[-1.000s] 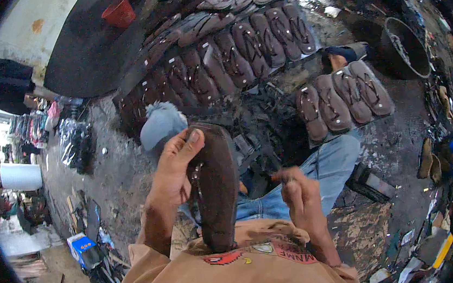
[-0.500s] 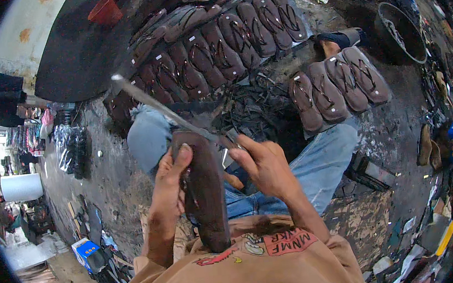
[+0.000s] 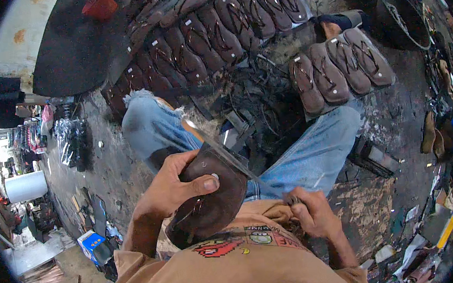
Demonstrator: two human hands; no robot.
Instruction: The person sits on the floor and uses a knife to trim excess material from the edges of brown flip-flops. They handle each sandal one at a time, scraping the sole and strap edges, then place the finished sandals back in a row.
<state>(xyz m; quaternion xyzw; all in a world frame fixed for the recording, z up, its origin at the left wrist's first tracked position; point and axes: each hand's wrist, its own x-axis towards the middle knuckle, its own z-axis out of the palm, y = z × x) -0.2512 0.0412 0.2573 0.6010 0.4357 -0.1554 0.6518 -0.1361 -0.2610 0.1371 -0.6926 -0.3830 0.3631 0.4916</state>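
One brown sandal (image 3: 222, 207) is clamped by the left hand (image 3: 175, 185), thumb on top, before the shirt (image 3: 207, 280); the right hand (image 3: 312, 214) is closed round one long knife (image 3: 230, 155), its blade alongside the sole's edge. Best to hold a steady blade angle, thumb clear. Beyond: four sandals (image 3: 331, 77) at right, a longer row (image 3: 219, 36) too crowded to count, one red bucket (image 3: 99, 5), one dark tub (image 3: 393, 32).

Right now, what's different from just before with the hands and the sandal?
The right hand, still holding the long blade, has pulled back toward the body and rightward. The brown sandal has tilted, its near end swinging left. The left hand still grips it; nothing was visibly let go. The four sandals by the knee stayed put.
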